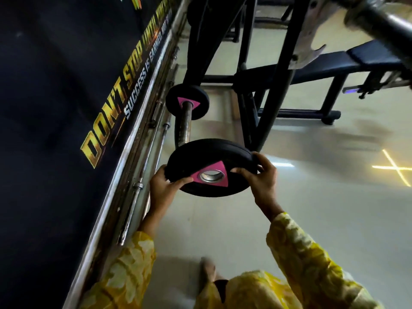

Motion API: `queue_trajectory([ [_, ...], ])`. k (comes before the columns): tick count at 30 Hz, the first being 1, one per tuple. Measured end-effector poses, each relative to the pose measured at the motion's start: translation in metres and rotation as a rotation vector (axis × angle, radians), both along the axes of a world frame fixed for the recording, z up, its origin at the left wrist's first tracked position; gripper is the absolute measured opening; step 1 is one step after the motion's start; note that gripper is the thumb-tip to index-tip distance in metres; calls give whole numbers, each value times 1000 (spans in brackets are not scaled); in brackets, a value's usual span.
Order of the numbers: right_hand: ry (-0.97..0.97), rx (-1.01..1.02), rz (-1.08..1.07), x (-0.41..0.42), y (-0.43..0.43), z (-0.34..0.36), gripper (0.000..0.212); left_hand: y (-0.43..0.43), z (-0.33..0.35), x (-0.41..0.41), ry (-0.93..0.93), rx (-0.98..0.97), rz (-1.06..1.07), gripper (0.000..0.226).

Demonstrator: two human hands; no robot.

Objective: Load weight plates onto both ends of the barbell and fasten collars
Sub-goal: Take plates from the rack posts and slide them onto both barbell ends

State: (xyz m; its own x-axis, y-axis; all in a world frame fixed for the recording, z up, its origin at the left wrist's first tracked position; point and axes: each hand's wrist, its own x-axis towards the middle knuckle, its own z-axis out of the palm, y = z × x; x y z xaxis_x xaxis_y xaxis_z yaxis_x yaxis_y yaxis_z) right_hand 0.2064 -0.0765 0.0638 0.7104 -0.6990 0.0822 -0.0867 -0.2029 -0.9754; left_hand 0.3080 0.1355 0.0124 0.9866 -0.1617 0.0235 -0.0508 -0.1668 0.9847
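Head view. The floor (312, 208) is pale, glossy tile, and at the right edge it mirrors a bright cross-shaped light. A black rack frame (278, 90) stands on it, with a dark padded bench (367, 61) behind. Along the foot of the left wall lie several long steel bars (138, 192).

The wall carries a dark banner (66, 85). Its large gold letters read "DON'T STOP UNTIL", and the rest runs out of frame. Below, smaller white letters read "SUCCESS IS EARNED"; the words after that are too small to make out.

Both hands hold a black weight plate (200, 152) in the air above the floor, its face tilted toward the camera. The left grip (167, 188) curls round the plate's left rim with the thumb across the face. The right grip (258, 177) wraps the right rim, thumb pressed beside the pink triangular hub (219, 169). The hub's metal-ringed hole is open, with no bar through it. A groove runs round the rim; whether this is one plate or two I cannot tell.

Just beyond the plate a worn steel bar (186, 123) runs away from the camera. Its near end is hidden behind the plate, and its far end carries a smaller black plate (200, 94) with the same pink triangle. A thick barbell (383, 21) crosses the top right corner, blurred and cut off. Yellow patterned sleeves (301, 253) cover both forearms, and a blurred foot (208, 268) shows below.
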Motion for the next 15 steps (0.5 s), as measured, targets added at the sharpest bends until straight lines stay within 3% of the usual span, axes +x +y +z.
queue_trajectory([
  [6,-147,-49,-96,-95,-13,70,52,-28,55,-86,-45,-113,-111,65],
  [10,-216,-82,-149,-148,-40,111,51,-68,96,-132,-99,-160,-224,47],
  [15,-325,-95,-255,-205,-80,150,53,-122,137,-170,-217,-153,-318,43],
])
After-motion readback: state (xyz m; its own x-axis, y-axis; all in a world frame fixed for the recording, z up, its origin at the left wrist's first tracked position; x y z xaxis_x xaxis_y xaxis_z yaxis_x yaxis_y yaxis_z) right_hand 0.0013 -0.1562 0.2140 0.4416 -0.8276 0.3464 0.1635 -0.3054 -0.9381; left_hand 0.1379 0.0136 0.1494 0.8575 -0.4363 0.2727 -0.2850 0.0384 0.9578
